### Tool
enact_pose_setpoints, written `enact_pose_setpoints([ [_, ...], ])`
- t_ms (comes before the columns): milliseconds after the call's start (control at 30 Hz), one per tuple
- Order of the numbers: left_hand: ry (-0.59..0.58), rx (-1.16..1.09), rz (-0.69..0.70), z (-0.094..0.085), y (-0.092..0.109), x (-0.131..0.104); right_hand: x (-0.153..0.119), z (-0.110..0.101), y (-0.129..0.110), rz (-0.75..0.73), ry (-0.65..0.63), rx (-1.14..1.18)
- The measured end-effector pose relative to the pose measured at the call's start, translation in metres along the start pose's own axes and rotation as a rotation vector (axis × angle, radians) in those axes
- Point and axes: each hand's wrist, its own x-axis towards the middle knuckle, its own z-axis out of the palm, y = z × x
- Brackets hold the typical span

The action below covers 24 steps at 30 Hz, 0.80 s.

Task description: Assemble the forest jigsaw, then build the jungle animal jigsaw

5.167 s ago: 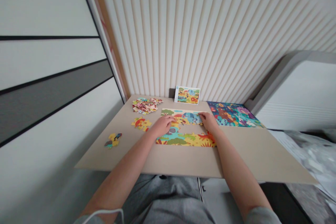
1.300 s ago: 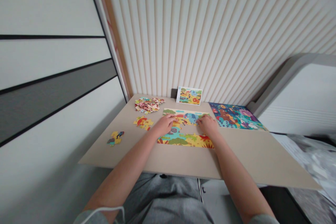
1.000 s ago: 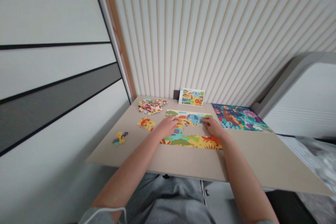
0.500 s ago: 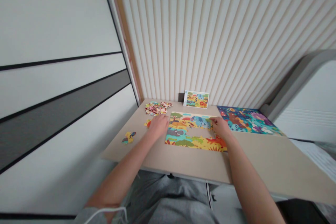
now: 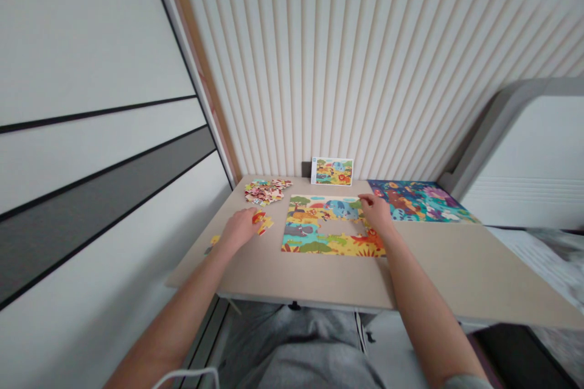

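A partly assembled animal jigsaw puzzle (image 5: 314,247) lies flat on the table, with a gap through its middle and right where the tabletop shows. My right hand (image 5: 378,213) is at its upper right edge, fingers pinched together; whatever they hold is too small to make out. To the left of the puzzle, my left hand (image 5: 241,226) has its fingertips closed at the edge of a small cluster of joined yellow and red puzzle pieces (image 5: 264,225). Partly behind my left wrist lies another small yellow and grey cluster (image 5: 212,244).
A heap of loose puzzle pieces (image 5: 264,192) lies at the back left. The picture card (image 5: 332,171) leans upright at the back against a pleated curtain (image 5: 292,73). A dark blue puzzle (image 5: 424,202) lies to the right. A white panelled wall (image 5: 114,206) borders the left side.
My left hand has moved left, away from the puzzle's left edge to the yellow and red cluster, uncovering it. My right hand stays at the puzzle's upper right edge. The view has shifted slightly.
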Motion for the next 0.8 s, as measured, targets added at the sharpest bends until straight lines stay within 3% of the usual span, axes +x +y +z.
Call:
enact_pose_setpoints([
  [133,0.018,-0.035,-0.011,-0.008,0.002,0.004,0.007,-0.008,0.008,0.133,0.176,0.266],
  [267,0.08,-0.023,-0.051,-0.019,0.014,0.0,0.01,-0.01,0.011,0.192,0.169,0.443],
  [367,0.194,-0.05,0.04,-0.024,0.041,-0.002,0.004,-0.007,0.0,0.176,-0.029,0.52],
  [467,0.299,-0.17,0.368,-0.024,0.087,-0.004,-0.01,-0.003,-0.02,0.124,-0.399,0.609],
  [533,0.292,-0.199,0.484,-0.021,0.122,-0.005,-0.018,0.0,-0.034,0.132,-0.573,0.676],
  [600,0.303,-0.243,0.655,-0.015,0.155,-0.005,-0.023,0.002,-0.043,0.14,-0.643,0.74],
  [667,0.337,-0.257,0.738,-0.007,0.179,-0.006,-0.023,0.001,-0.044,0.126,-0.65,0.779],
  [800,0.347,-0.273,0.847,0.012,0.198,-0.008,-0.014,-0.008,-0.025,0.092,-0.611,0.766],
])
